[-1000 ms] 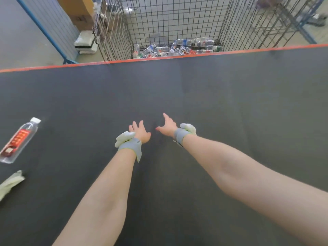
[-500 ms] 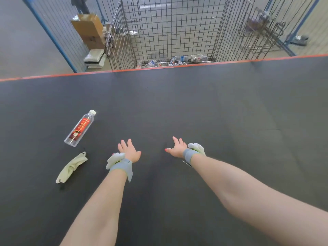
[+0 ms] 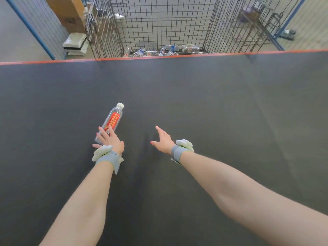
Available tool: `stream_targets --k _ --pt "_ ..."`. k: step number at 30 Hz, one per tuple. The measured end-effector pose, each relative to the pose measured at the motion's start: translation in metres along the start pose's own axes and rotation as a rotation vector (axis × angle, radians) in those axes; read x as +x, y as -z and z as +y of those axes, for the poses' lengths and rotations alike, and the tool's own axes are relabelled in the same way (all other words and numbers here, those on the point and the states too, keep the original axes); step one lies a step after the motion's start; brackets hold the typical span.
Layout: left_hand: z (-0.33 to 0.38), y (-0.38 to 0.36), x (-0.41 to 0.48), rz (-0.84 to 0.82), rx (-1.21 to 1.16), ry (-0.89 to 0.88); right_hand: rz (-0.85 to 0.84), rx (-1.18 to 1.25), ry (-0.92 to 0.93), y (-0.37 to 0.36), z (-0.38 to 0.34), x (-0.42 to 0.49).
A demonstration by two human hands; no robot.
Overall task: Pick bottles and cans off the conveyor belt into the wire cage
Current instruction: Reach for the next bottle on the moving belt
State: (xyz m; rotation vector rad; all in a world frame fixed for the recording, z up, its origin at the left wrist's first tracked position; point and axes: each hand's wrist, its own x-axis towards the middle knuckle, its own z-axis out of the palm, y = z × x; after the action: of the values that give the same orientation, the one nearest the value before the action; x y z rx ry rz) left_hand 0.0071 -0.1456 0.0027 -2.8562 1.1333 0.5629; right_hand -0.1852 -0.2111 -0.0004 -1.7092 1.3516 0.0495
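Dark belt (image 3: 230, 103), wire cage (image 3: 159, 23) beyond — left hand (image 3: 111, 141) spread on bottle (image 3: 113, 119), right hand (image 3: 164, 140) released.

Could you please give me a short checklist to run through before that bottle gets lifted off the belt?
1. Bottle lies flat on the conveyor belt, within reach: ok.
2. Left hand makes contact: ok, its fingers lie over the bottle's lower end.
3. Grip closed round the bottle: not ok, the fingers look straight and spread, not curled.
4. Right hand free to help: ok, open and holding nothing.
5. Room in the wire cage: ok, only a low layer of collected bottles on its floor.
6. Cap on the bottle: ok, white cap in place.
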Motion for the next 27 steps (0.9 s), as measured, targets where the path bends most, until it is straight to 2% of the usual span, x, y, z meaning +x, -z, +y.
stream_targets --k 8,14,18,22,25,27 --pt "0.061 -0.010 0.027 -0.059 -0.246 -0.084 0.190 0.102 0.088 0.030 0.007 0.033" --pt "0.151 0.038 0.079 -0.150 -0.978 -0.052 0.295 0.271 0.064 0.081 -0.008 0.090" --pt "0.228 0.098 0.160 -0.171 -1.234 -0.060 0.340 0.359 0.105 0.122 -0.033 0.157" --pt "0.284 0.155 0.224 -0.229 -1.177 -0.191 0.407 0.435 0.185 0.165 -0.070 0.225" --pt "0.291 0.145 0.238 -0.314 -1.161 -0.130 0.417 0.423 0.184 0.184 -0.080 0.254" --pt "0.284 0.119 0.233 -0.297 -1.044 -0.071 0.411 0.420 0.176 0.189 -0.079 0.256"
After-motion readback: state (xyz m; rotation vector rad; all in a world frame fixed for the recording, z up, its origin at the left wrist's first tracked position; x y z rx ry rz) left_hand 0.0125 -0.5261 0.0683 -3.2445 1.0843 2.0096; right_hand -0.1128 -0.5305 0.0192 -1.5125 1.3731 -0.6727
